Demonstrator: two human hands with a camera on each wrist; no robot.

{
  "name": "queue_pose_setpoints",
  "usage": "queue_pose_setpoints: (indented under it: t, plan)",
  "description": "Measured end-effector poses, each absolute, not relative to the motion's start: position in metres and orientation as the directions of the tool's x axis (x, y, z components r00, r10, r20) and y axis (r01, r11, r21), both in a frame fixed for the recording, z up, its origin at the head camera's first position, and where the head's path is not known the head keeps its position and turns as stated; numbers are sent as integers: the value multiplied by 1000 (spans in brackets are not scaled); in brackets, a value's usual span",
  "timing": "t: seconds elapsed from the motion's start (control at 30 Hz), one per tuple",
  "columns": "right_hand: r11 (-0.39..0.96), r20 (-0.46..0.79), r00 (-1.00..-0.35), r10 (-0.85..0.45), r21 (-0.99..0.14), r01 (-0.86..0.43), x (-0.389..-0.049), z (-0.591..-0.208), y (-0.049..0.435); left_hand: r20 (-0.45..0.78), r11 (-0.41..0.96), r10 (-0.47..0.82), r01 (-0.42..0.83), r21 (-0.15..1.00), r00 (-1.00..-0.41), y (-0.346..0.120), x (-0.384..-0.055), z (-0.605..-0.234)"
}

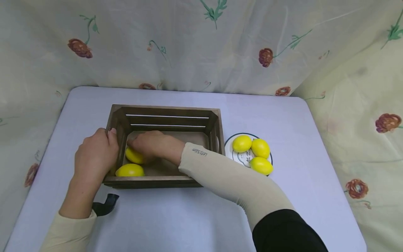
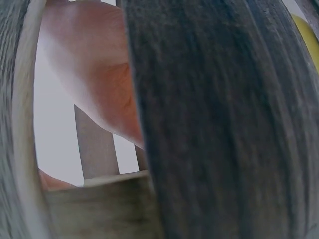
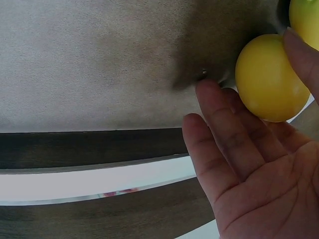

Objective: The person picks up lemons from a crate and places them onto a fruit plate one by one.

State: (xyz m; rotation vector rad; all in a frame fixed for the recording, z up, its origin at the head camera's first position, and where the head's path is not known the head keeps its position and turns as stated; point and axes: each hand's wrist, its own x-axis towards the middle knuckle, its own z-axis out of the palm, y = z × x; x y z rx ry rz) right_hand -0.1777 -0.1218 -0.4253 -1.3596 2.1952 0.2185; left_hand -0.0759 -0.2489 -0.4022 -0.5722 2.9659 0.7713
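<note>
1. Right hand (image 1: 154,145) loosely pinches a lemon (image 3: 271,77) inside the slatted crate (image 1: 167,179); careless release could roll it into another lemon (image 3: 307,22).
2. Left hand (image 1: 96,154) grips the crate's left end; slackening might let it slide.

Left hand (image 1: 95,152) curled; right hand (image 1: 157,144) reaching across, fingers (image 3: 230,137) loosely extended.

Dark wooden slat (image 2: 219,119) fills foreground; hand (image 2: 92,64) partly hidden behind; yellow sliver (image 2: 310,41) at right edge.

Bright yellow lemons (image 1: 129,170), brown crate (image 1: 151,179), pale red-flowered curtain (image 1: 189,52).
</note>
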Motion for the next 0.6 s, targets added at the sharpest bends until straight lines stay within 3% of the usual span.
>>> queue_pose_setpoints:
  t: [0.6]
  plan:
    - [479,-521,-343,-782,-149,-865,-178,-426,-121,-88,803,-347,-344,487,-934,-250,-74,-403]
